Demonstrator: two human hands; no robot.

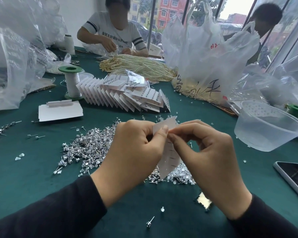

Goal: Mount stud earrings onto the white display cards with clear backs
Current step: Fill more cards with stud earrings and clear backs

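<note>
My left hand (138, 152) grips a white display card (169, 158) held upright over the table, thumb against its near face. My right hand (203, 157) pinches at the card's upper edge, fingertips meeting my left thumb; whatever small piece it holds is hidden. Several stud posts stick through the card's lower half. A heap of silver stud earrings (88, 148) lies left of and under my hands. Clear earring backs (181, 174) are piled below the card. A fanned row of filled cards (127, 95) stands further back.
A blank card stack (58, 112) lies at left by a green-capped thread spool (72, 83). A clear plastic tub (265, 127) and a phone (294, 177) sit at right. Pearl strands (141, 66), plastic bags and two other people fill the far side.
</note>
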